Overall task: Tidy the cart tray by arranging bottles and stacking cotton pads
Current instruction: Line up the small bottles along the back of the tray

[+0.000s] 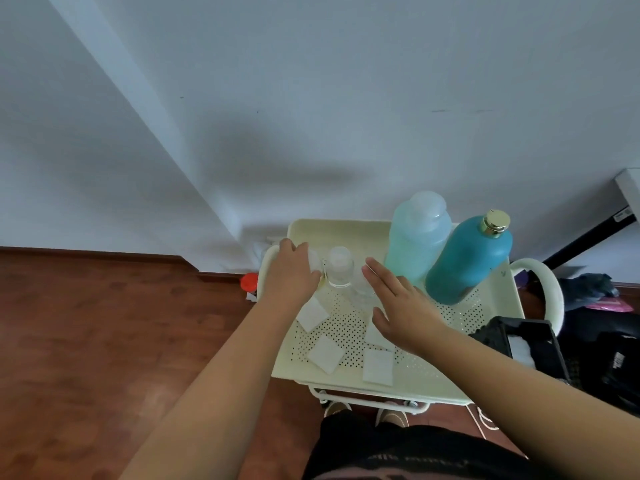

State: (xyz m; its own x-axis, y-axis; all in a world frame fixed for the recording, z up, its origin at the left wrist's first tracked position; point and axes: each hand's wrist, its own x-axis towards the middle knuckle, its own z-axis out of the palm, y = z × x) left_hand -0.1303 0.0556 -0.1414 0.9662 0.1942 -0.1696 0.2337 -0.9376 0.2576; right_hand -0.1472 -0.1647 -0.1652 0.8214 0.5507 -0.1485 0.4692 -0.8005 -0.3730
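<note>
From the head view I look down on a cream perforated cart tray [433, 386] set against a pale wall [311, 98]; both of my hands reach over it. My left hand [289, 273] lies over the tray's far left corner, fingers curled around a small clear bottle [316, 262] of which only a sliver shows past the knuckles; I read that hand as gripping it, though the hand hides most of the contact. Just beside it stands a second small clear bottle with a frosted cap [339, 266], upright; a third clear one [362, 289] sits right behind my right hand's fingertips, partly hidden. My right hand [401, 310] hovers flat and spread, palm down, holding nothing; whether its fingers touch that bottle I cannot tell. At the far right of the tray a tall pale blue bottle [417, 237] and a teal bottle with a gold cap [471, 259] stand touching each other. Square white cotton pads lie scattered and unstacked on the tray floor: one near my left wrist [311, 315], one toward the front [325, 353], one at front centre [378, 367], another mostly under my right hand. A dark bag [540, 344] sits at the tray's right; the wooden floor [104, 323] spreads to the left.
</note>
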